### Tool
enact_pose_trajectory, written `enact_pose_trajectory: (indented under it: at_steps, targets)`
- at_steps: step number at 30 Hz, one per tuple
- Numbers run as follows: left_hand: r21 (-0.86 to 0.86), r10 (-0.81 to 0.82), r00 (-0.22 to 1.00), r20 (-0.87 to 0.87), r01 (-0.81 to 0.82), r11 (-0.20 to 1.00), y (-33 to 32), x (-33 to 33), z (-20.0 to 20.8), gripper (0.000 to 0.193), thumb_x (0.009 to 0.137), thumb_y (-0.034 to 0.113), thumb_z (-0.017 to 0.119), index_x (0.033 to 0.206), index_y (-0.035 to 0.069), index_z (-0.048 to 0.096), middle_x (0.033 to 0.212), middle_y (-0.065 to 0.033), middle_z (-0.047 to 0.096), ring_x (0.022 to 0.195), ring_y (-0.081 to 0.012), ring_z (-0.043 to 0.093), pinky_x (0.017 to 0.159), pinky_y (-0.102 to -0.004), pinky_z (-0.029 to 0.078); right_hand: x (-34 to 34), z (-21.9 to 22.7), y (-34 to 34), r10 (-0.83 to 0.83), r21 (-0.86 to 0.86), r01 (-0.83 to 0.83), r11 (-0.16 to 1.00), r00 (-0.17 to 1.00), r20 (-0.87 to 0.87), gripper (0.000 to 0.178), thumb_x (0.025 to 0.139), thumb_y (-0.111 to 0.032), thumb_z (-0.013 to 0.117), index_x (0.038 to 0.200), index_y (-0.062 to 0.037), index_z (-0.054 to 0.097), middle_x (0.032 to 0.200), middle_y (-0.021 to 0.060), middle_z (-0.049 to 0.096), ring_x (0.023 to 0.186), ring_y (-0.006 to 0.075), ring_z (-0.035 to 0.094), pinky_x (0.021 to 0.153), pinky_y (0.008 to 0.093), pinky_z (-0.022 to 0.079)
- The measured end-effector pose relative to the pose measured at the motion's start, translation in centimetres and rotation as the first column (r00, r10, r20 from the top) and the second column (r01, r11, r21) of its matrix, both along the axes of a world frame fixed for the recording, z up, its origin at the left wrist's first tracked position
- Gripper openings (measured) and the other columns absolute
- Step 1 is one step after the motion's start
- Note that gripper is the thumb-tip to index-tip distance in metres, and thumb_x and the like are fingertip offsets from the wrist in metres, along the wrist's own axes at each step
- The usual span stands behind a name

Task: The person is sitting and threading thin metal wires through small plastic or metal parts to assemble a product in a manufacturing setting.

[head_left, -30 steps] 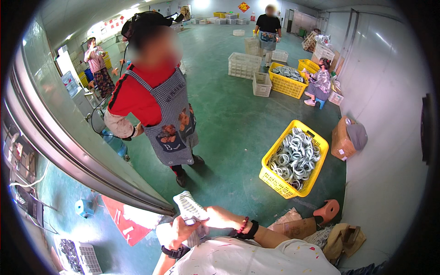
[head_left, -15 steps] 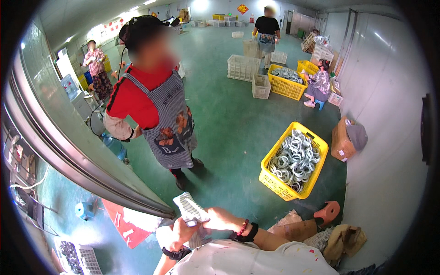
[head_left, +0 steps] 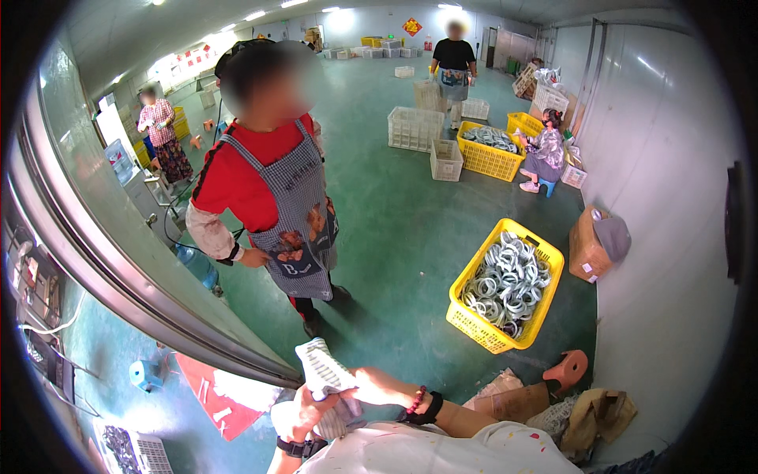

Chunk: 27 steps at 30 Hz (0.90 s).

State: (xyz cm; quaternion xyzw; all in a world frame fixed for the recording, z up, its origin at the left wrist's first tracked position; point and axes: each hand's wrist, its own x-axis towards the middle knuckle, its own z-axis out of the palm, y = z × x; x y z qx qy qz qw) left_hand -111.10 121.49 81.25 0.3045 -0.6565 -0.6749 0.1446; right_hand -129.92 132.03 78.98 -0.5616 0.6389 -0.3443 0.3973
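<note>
My left hand (head_left: 298,414) and my right hand (head_left: 374,387) meet low in the picture, close in front of my body. Between them they grip a white cloth piece with grey stripes (head_left: 324,368), which sticks up and to the left. Its exact kind is not clear. More striped cloth (head_left: 335,419) hangs just below the fingers. The fingers of both hands are closed, and the cloth partly hides them. Dark bands circle both wrists, and a red bead bracelet sits on the right one.
Ahead to the right stands a yellow basket (head_left: 474,325) heaped with grey-white rings (head_left: 509,276). A co-worker in a checked apron (head_left: 296,229) stands close at front left, beside a metal door frame (head_left: 158,276). Cardboard (head_left: 513,401) and a reddish stool (head_left: 567,368) lie to my right.
The cloth piece has tipped slightly in my hands, which keep hold of it. The co-worker's hand has come forward to the apron's side. The whole view has shifted a little.
</note>
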Motion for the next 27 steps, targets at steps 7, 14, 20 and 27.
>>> enact_pose_trajectory:
  at_steps: [7,14,20,27]
  targets:
    - [-0.047,-0.022,0.998,0.050,0.025,0.999,-0.8,1.0,-2.6,0.042,0.080,0.002,0.079,0.121,0.004,0.071,0.109,-0.0044,0.076,0.098,-0.0151,0.069,0.091,-0.0341,0.054,1.1,0.7,0.2,-0.042,0.052,0.040,0.998,0.998,0.043,0.039,0.090,-0.029,0.075,0.117,-0.0010,0.069,0.103,0.0199,0.076,0.092,0.0311,0.074,0.084,0.0410,0.055]
    - [-0.098,-0.039,0.996,0.085,0.047,0.994,-0.8,0.8,-1.7,0.042,0.081,0.012,0.086,0.120,0.004,0.072,0.108,-0.0052,0.077,0.098,-0.0157,0.071,0.091,-0.0343,0.055,0.6,0.5,-0.1,-0.053,0.065,0.048,0.997,0.996,0.078,0.037,0.084,-0.022,0.077,0.113,-0.0008,0.069,0.102,0.0220,0.075,0.096,0.0393,0.072,0.085,0.0447,0.055]
    - [0.066,-0.047,0.996,-0.071,0.052,0.996,-0.1,0.6,-0.1,0.041,0.084,0.013,0.087,0.121,0.004,0.071,0.109,-0.0047,0.077,0.100,-0.0134,0.070,0.091,-0.0322,0.055,1.0,-0.4,-0.1,-0.013,-0.007,0.014,1.000,0.993,0.121,0.039,0.082,-0.021,0.078,0.112,0.0013,0.068,0.101,0.0225,0.074,0.095,0.0375,0.072,0.084,0.0435,0.055]
    - [0.005,0.011,1.000,0.013,-0.011,1.000,-0.1,1.3,0.0,0.041,0.084,0.013,0.088,0.121,0.006,0.072,0.109,-0.0036,0.078,0.097,-0.0136,0.073,0.088,-0.0325,0.057,1.2,-0.8,-0.3,0.043,0.059,-0.051,0.997,0.992,0.122,0.042,0.081,-0.025,0.082,0.109,0.0036,0.070,0.097,0.0224,0.075,0.088,0.0348,0.073,0.082,0.0423,0.055]
